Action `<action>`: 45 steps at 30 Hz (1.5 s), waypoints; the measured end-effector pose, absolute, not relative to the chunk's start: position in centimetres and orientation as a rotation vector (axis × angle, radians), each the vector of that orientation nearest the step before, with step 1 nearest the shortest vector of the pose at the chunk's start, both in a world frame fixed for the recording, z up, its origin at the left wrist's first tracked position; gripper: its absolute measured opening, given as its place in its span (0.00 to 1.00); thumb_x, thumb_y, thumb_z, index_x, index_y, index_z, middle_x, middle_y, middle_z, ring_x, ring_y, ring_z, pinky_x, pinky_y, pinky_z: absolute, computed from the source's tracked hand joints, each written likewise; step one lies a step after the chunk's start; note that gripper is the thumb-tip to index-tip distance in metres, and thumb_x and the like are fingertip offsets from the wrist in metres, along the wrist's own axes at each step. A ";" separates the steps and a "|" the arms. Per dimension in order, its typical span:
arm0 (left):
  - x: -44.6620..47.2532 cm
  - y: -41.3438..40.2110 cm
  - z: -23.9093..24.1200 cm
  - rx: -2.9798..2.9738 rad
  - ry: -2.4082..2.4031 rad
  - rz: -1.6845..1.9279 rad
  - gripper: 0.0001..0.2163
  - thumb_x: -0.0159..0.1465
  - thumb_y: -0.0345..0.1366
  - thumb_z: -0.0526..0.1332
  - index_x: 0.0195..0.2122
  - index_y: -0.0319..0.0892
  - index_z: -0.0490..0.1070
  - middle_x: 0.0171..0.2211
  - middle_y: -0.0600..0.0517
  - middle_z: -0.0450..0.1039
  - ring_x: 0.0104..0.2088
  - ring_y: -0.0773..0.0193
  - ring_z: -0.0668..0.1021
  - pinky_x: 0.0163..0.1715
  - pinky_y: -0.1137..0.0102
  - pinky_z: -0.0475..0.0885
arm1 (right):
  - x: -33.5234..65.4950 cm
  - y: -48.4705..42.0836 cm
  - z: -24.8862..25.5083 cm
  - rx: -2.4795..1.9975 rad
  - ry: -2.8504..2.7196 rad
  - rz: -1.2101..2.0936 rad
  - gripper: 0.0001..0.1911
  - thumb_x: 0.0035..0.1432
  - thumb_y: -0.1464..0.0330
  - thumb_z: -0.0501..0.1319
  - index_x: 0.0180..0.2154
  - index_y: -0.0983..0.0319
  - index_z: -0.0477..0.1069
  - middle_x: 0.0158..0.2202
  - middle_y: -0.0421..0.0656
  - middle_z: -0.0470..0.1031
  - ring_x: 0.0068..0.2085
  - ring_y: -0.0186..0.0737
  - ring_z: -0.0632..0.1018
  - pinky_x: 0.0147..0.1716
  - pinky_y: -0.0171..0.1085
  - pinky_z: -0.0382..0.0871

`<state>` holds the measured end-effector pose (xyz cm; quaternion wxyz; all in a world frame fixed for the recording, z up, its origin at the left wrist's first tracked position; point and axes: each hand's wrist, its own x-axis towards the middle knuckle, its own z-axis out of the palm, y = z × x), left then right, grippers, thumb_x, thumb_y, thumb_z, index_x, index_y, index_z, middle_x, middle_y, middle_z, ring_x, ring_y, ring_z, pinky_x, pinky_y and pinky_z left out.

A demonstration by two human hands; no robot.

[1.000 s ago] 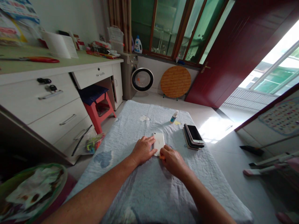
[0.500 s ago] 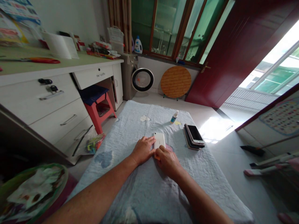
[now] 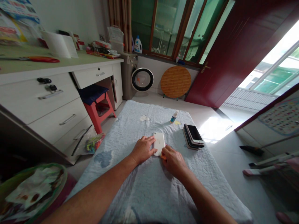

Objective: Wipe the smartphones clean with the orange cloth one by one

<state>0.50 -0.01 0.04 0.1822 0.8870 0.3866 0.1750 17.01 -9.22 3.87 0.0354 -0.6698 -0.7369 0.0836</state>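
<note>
A white smartphone (image 3: 159,142) lies back up on the cloth-covered table, its camera at the upper left corner. My left hand (image 3: 144,150) grips its left side, fingers on the upper edge and thumb near the lower left corner. Bunched in my closed right hand (image 3: 173,159) is a small orange cloth (image 3: 163,157), mostly hidden by the fingers. That hand touches the phone's lower right corner. To the right sits a stack of phones (image 3: 193,137), the top one screen up. A small spray bottle (image 3: 174,117) stands farther back.
A pale blue quilted cloth (image 3: 140,193) covers the table. Left are a white desk (image 3: 57,102), a red stool (image 3: 98,109) and a waste bin (image 3: 66,180) full of rubbish. Behind stand a washing machine (image 3: 128,77) with its door open and a round wooden board (image 3: 175,81).
My right hand with the orange cloth has slid right along the phone's bottom edge to its right corner, uncovering more of the phone. My left hand stays nearly in place.
</note>
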 end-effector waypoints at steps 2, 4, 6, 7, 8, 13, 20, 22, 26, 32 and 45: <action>0.5 0.0 0.0 2.507 1.094 0.494 0.22 0.60 0.40 0.64 0.56 0.42 0.69 0.60 0.47 0.66 0.53 0.53 0.71 0.54 0.61 0.65 | 16.6 -9.0 4.0 -2.044 -2.280 0.252 0.03 0.60 0.71 0.56 0.36 0.60 0.68 0.39 0.41 0.72 0.33 0.33 0.71 0.27 0.34 0.50; 0.5 0.0 0.0 2.510 1.092 0.493 0.22 0.60 0.40 0.63 0.56 0.42 0.69 0.60 0.47 0.66 0.54 0.53 0.71 0.54 0.61 0.65 | 16.2 -8.8 4.0 -2.026 -2.298 0.244 0.03 0.60 0.71 0.56 0.36 0.60 0.69 0.38 0.41 0.72 0.35 0.34 0.72 0.28 0.34 0.52; 0.5 0.0 0.0 2.514 1.090 0.495 0.22 0.61 0.41 0.63 0.56 0.42 0.69 0.60 0.47 0.66 0.54 0.53 0.71 0.54 0.61 0.65 | 15.7 -8.6 3.9 -1.996 -2.313 0.232 0.04 0.61 0.71 0.56 0.36 0.60 0.69 0.38 0.42 0.72 0.36 0.34 0.72 0.29 0.33 0.53; 0.5 0.0 -0.1 2.515 1.088 0.497 0.21 0.61 0.41 0.62 0.56 0.42 0.69 0.61 0.47 0.65 0.53 0.54 0.71 0.54 0.62 0.65 | 15.5 -8.5 3.8 -1.981 -2.319 0.228 0.04 0.62 0.70 0.56 0.36 0.60 0.69 0.38 0.42 0.72 0.36 0.35 0.72 0.29 0.33 0.53; 0.5 0.0 -0.1 2.518 1.087 0.499 0.21 0.62 0.40 0.62 0.56 0.42 0.69 0.61 0.47 0.65 0.53 0.54 0.71 0.54 0.62 0.65 | 15.3 -8.3 3.6 -1.972 -2.323 0.224 0.05 0.62 0.70 0.55 0.36 0.60 0.69 0.38 0.41 0.72 0.36 0.35 0.72 0.29 0.33 0.53; 0.5 0.0 0.0 2.513 1.087 0.507 0.20 0.62 0.38 0.60 0.56 0.42 0.69 0.61 0.48 0.65 0.53 0.55 0.71 0.54 0.62 0.65 | 14.5 -8.0 3.2 -1.958 -2.329 0.227 0.06 0.63 0.67 0.55 0.37 0.60 0.69 0.38 0.41 0.73 0.34 0.34 0.73 0.28 0.34 0.53; 0.5 0.0 0.1 2.499 1.087 0.510 0.20 0.62 0.39 0.61 0.55 0.43 0.69 0.61 0.47 0.66 0.54 0.54 0.71 0.54 0.62 0.65 | 14.8 -8.3 3.7 -1.966 -2.295 0.278 0.05 0.63 0.68 0.55 0.37 0.60 0.69 0.38 0.41 0.72 0.35 0.34 0.72 0.29 0.34 0.53; 0.5 0.0 0.1 2.494 1.086 0.507 0.20 0.62 0.40 0.61 0.55 0.44 0.69 0.61 0.48 0.66 0.53 0.54 0.71 0.54 0.61 0.65 | 15.3 -8.5 3.8 -1.979 -2.283 0.287 0.04 0.62 0.69 0.55 0.37 0.60 0.69 0.38 0.41 0.72 0.36 0.34 0.72 0.29 0.33 0.53; 0.5 0.0 0.1 2.498 1.090 0.502 0.21 0.60 0.40 0.64 0.55 0.43 0.69 0.60 0.47 0.66 0.52 0.52 0.72 0.53 0.60 0.66 | 16.7 -9.0 3.5 -2.027 -2.230 0.289 0.02 0.60 0.71 0.56 0.36 0.60 0.67 0.39 0.40 0.71 0.34 0.33 0.71 0.29 0.33 0.52; 0.5 0.0 0.2 2.499 1.093 0.493 0.22 0.60 0.40 0.64 0.55 0.43 0.69 0.60 0.47 0.66 0.53 0.52 0.72 0.54 0.60 0.65 | 18.0 -9.3 3.0 -2.038 -2.184 0.300 0.03 0.58 0.72 0.57 0.36 0.60 0.67 0.39 0.39 0.71 0.31 0.32 0.71 0.28 0.33 0.51; 0.6 -0.1 0.2 2.496 1.094 0.506 0.20 0.62 0.39 0.60 0.55 0.43 0.70 0.61 0.48 0.66 0.53 0.53 0.71 0.53 0.61 0.66 | 14.8 -7.9 3.9 -2.006 -2.281 0.292 0.06 0.61 0.69 0.55 0.36 0.60 0.70 0.38 0.43 0.73 0.35 0.35 0.72 0.29 0.34 0.52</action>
